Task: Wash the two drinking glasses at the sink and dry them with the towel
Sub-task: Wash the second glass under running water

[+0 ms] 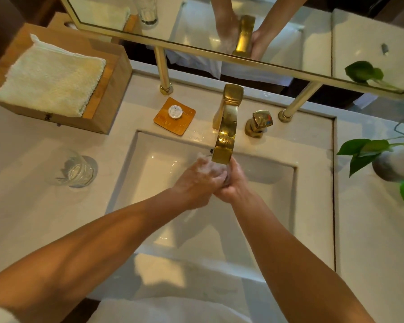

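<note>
both hands meet under the spout of the gold faucet [224, 134], over the basin of the white sink [278, 206]. left hand [196, 180] is sudsy, foam across the knuckles, and curled inward. right hand [233, 183] is cupped against it. something dark and glossy shows between the two palms, probably the first drinking glass, but it is too hidden by fingers and foam to confirm. so: hands together, closed round whatever sits between them; i cannot tell which hand carries the grip.

second glass [76, 170] stands upright on the counter left of the sink, well apart from the hands, untouched and empty as far as visible.

folded white towel [49, 78] lies on the wooden box [103, 101] at back left, unused. small round soap [175, 111] on its wooden dish [159, 121] just left of the faucet base.

judgement: step in hand is soaping or rinsing glass one; task is early, with one glass waiting and no drying begun.

next move calls for rinsing off the foam and keeping a firm hold, since wet soapy glass is slippery over a hard basin.
</note>
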A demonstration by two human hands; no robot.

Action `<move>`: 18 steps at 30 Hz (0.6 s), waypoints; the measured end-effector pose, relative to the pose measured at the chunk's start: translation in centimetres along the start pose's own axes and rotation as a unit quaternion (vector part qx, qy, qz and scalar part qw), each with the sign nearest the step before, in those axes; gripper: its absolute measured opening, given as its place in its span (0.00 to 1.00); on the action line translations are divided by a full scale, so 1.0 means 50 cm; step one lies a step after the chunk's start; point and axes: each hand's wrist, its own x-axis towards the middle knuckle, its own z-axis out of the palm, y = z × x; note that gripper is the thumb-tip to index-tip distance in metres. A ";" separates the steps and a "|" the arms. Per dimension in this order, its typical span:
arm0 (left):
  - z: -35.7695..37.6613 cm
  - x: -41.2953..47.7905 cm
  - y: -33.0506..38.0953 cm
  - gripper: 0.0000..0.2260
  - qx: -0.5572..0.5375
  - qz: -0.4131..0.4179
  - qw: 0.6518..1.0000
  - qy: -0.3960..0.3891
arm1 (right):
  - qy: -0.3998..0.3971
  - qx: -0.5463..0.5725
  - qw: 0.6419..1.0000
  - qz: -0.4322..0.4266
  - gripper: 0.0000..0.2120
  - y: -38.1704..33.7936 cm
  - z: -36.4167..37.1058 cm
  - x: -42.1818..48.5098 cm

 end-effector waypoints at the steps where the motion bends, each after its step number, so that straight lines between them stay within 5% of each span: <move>1: 0.001 0.001 0.000 0.14 -0.020 -0.021 1.000 0.011 | 0.006 -0.011 1.000 -0.001 0.23 -0.004 0.002 0.000; 8: -0.005 0.011 -0.005 0.11 -0.080 -0.008 0.997 -0.007 | 0.049 -0.033 0.998 0.018 0.21 0.002 0.001 0.006; 11: -0.003 0.012 -0.009 0.07 -0.031 0.054 0.998 -0.003 | 0.054 0.017 0.998 0.035 0.19 0.009 -0.003 0.004; 13: -0.005 0.013 -0.014 0.11 -0.004 0.017 1.000 -0.017 | 0.029 -0.003 0.999 0.022 0.23 0.011 -0.006 0.007; 18: -0.046 0.029 -0.028 0.03 -0.139 -0.010 0.984 -0.107 | 0.035 -0.025 0.999 -0.019 0.25 0.015 -0.002 0.001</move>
